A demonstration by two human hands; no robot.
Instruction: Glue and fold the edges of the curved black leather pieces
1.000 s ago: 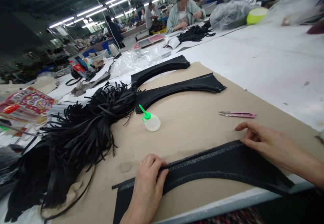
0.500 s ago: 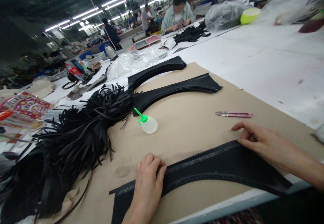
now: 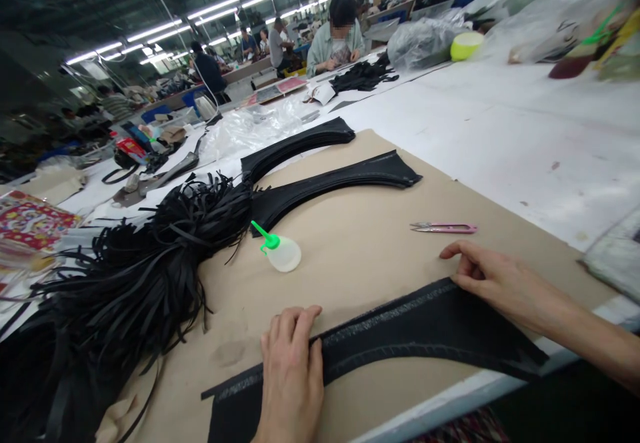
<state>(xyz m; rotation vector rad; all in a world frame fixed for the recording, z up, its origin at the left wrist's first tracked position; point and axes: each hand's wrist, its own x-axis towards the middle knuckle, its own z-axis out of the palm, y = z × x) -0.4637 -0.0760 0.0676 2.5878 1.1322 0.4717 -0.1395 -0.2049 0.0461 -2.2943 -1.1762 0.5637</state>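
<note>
A curved black panel (image 3: pixel 390 336), leather-like with rough pale glue marks along its upper edge, lies before me on the brown board. My left hand (image 3: pixel 293 369) rests over its left part, fingers forward, thumb and index finger apart. At the upper edge on the right, the thumb of my right hand (image 3: pixel 485 276) touches the panel. Its index finger stretches out above the board and its other fingers curl loosely. Pink-handled thread snips (image 3: pixel 445 228) lie just beyond the right hand. A small clear squeeze bottle with a green spout (image 3: pixel 285 254) lies farther left.
Two stacks of similar black panels, one nearer (image 3: pixel 335 186) and one farther (image 3: pixel 300 143), lie toward the back. A heap of black strips (image 3: pixel 165 249) covers the left side. Plastic bags (image 3: pixel 425 39) sit on the white table (image 3: pixel 500 129). A co-worker (image 3: pixel 333 46) sits across it.
My left index finger has lifted and spread from the thumb. The right hand holds nearly the same place at the panel's edge. The view has shifted slightly, moving everything leftward.
</note>
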